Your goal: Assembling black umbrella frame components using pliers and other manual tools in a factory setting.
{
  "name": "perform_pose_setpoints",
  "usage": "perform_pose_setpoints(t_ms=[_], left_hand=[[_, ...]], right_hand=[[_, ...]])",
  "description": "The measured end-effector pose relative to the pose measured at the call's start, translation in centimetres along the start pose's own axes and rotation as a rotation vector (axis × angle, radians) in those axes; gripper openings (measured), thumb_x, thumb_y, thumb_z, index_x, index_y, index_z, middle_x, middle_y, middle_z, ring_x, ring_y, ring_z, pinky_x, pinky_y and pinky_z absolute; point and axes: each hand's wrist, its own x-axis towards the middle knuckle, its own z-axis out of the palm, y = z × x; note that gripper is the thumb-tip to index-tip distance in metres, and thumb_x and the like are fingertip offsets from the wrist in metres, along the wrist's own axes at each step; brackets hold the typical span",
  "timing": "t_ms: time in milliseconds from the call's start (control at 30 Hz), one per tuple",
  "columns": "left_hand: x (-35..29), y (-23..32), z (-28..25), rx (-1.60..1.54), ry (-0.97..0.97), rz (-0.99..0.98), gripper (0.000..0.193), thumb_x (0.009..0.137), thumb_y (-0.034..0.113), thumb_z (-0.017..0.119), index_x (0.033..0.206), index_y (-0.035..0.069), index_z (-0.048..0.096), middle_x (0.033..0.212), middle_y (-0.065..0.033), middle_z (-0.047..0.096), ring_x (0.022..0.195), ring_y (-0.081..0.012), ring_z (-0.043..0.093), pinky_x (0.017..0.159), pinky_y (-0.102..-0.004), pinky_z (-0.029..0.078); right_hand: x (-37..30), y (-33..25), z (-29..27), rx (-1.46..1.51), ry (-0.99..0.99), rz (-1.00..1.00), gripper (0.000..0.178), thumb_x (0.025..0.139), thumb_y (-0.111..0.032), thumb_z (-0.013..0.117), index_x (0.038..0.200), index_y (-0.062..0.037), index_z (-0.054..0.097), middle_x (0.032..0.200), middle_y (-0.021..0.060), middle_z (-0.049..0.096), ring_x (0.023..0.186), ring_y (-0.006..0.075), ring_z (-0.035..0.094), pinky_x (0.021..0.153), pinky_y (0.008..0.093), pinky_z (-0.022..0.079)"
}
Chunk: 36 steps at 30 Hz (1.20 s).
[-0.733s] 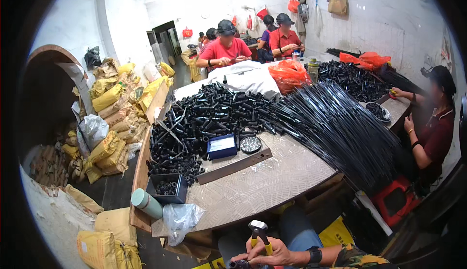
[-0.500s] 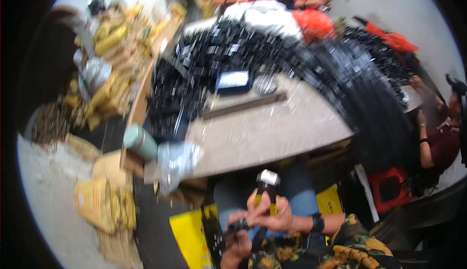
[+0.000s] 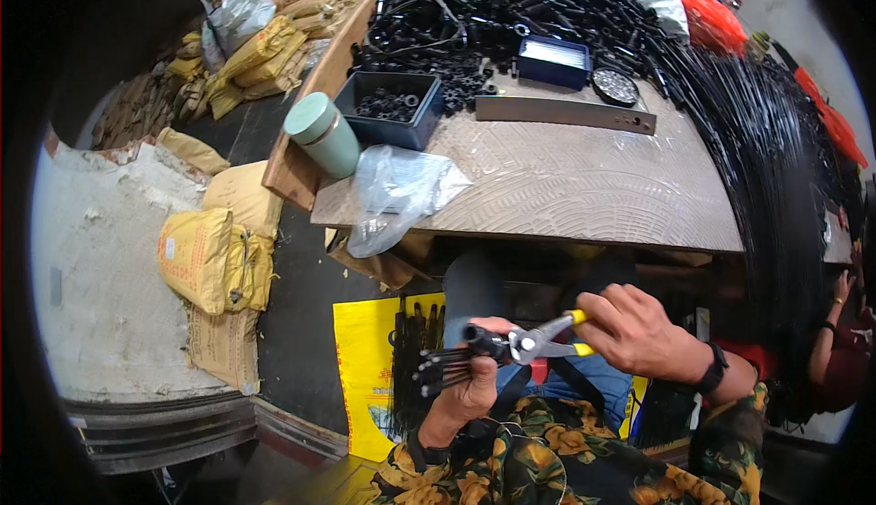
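Surface (image 3: 593, 177) is heaped with black parts (image 3: 511, 12) at the back; below its near edge I've got the left hand (image 3: 470, 397) gripping a black pronged part (image 3: 445, 368), right hand (image 3: 634, 333) holding pliers (image 3: 550, 333) right up at it. Looks like a plier step, so the next move calls for steady aim; the drooping plastic bag (image 3: 394, 199) seems out of the way.

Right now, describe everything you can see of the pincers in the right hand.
The pincers have a bright, metallic-looking head with a round pivot and two greyish handles with yellow ends. The handles are spread apart. The tool lies roughly sideways over the person's lap, its head toward the left. The right hand holds it at the handle ends; the head meets the black part in the left hand. Whether the jaws bite on it is unclear.
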Motion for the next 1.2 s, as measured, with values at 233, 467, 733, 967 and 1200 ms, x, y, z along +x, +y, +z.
perform_pose_setpoints(t_ms=[233, 467, 733, 967, 1200], left_hand=[[0.5, -0.1, -0.4, -0.098, -0.086, -0.086, 0.061, 0.084, 0.057, 0.043, 0.107, 0.001, 0.048, 0.088, -0.0033, 0.050, 0.076, -0.0100, 0.045, 0.069, -0.0246, 0.038], [0.7, -0.2, -0.2, -0.040, -0.091, -0.084, 0.064, 0.084, 0.061, 0.038, 0.105, 0.001, 0.046, 0.087, -0.0045, 0.051, 0.076, -0.0112, 0.049, 0.070, -0.0252, 0.041], [0.0, 0.6, 1.0, 0.174, -0.121, -0.084, 0.068, 0.086, 0.060, 0.028, 0.116, 0.001, 0.042, 0.089, -0.0052, 0.050, 0.074, -0.0106, 0.049, 0.070, -0.0258, 0.042], [-0.1, -0.6, -0.2, -0.013, -0.154, -0.099, 0.072, 0.084, 0.063, 0.031, 0.121, 0.001, 0.040, 0.095, -0.0057, 0.049, 0.074, -0.0099, 0.048, 0.067, -0.0244, 0.042], [-0.8, -1.4, -2.0, -0.139, -0.352, -0.057, 0.067, 0.087, 0.059, 0.031, 0.117, 0.002, 0.045, 0.095, -0.0086, 0.052, 0.073, -0.0120, 0.049, 0.069, -0.0275, 0.042]], right_hand=[[0.9, 0.5, 0.1, -0.095, 0.038, 0.098, 0.029, 0.077, -0.015, 0.054, 0.103, -0.0044, 0.060, 0.107, 0.0098, 0.051, 0.098, 0.0231, 0.050, 0.085, 0.0403, 0.039], [1.1, 0.9, -1.1, -0.280, 0.093, 0.063, 0.030, 0.078, -0.022, 0.052, 0.099, -0.0036, 0.063, 0.109, 0.0114, 0.049, 0.099, 0.0254, 0.049, 0.091, 0.0487, 0.034], [1.2, 2.1, -3.1, -0.197, -0.233, -0.133, 0.021, 0.076, -0.020, 0.054, 0.084, -0.0007, 0.059, 0.087, 0.0099, 0.047, 0.070, 0.0194, 0.046, 0.055, 0.0306, 0.033], [1.0, 1.7, -1.2, 0.046, -0.130, -0.072, 0.024, 0.076, -0.015, 0.055, 0.093, 0.0018, 0.055, 0.095, 0.0125, 0.048, 0.084, 0.0233, 0.049, 0.064, 0.0355, 0.038], [0.4, 3.3, -2.7, 1.239, -0.612, 0.092, 0.023, 0.082, -0.003, 0.050, 0.102, -0.0021, 0.039, 0.076, 0.0115, 0.058, 0.073, 0.0284, 0.062, 0.060, 0.0367, 0.046]])
